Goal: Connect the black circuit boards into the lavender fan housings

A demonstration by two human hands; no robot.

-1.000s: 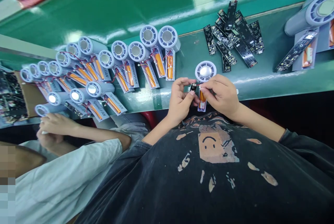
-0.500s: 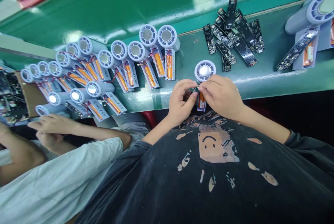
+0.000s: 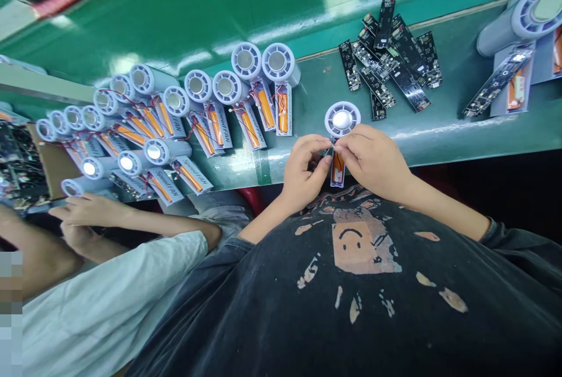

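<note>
In front of me stands a handheld fan (image 3: 342, 120) with a round grey-lilac head; its handle is uncovered and shows an orange battery (image 3: 338, 167). Over the top of that handle my two hands meet. My left hand (image 3: 306, 167) is closed in a pinch on something thin, seen only as a narrow edge between thumb and fingers. Closed as well, my right hand (image 3: 373, 156) pinches a tiny whitish piece that looks like a wire connector, its fingertips touching or nearly touching those of the left. The fingers hide most of both pieces.
Loose black circuit boards (image 3: 410, 87) lie piled beyond my right hand. Rows of opened fans (image 3: 277, 62) stretch along the green bench (image 3: 314, 81) to the left. Another fan (image 3: 498, 36) is at far right, with a board (image 3: 498, 83) against it. A co-worker's hands (image 3: 90, 213) work at left.
The whole view has shifted slightly. My hands keep their pinch over the fan's handle, with only small finger movement; a bit more of the whitish piece shows now.
</note>
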